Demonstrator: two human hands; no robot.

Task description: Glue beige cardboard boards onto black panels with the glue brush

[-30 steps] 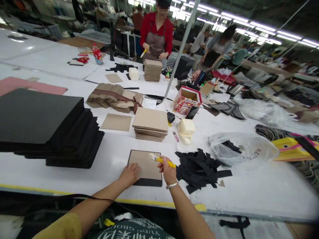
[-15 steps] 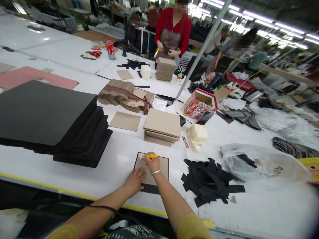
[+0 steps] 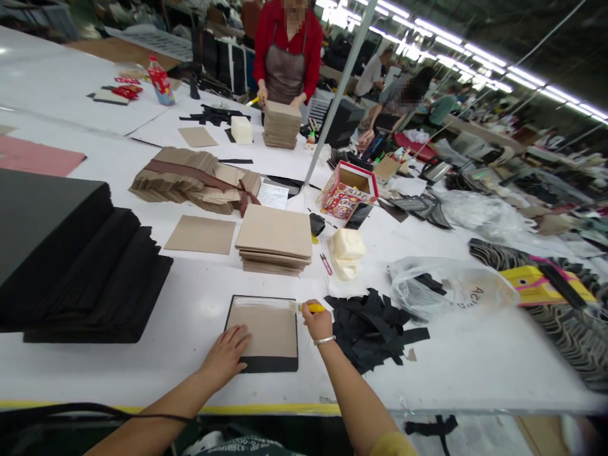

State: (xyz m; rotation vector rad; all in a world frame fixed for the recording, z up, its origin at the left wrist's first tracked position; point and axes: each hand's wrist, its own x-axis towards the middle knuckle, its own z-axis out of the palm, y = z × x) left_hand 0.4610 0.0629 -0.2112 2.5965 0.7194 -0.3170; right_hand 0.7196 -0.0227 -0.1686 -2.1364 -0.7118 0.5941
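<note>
Head view: the left hand [image 3: 223, 356] lies open, fingers spread flat, pressing the lower left corner of the board [image 3: 266, 329], a tan square on a black backing that rests on the white table [image 3: 199, 297] near its front edge. The right hand [image 3: 317, 323] is closed around the yellow handle of a brush [image 3: 304, 308], whose bristles meet the board's upper right corner, at 1 o'clock from the board's centre. A wet streak runs along the board's top edge.

Half a second ago the brush sat at the board's upper left corner with the right hand over the tan face; now it is at the right end of that edge and the hand is off the board. The left hand has slid from the middle of the lower edge to the left corner.

At 12 o'clock from the board stands a stack [image 3: 275, 239] of tan squares; at 3 o'clock lies a heap of black scraps [image 3: 375, 326]; at 9 o'clock, black sheets [image 3: 71, 266], cut off by the left border. The brush bristles are blurred and hard to make out. The person's forearms leave the picture at the bottom.
</note>
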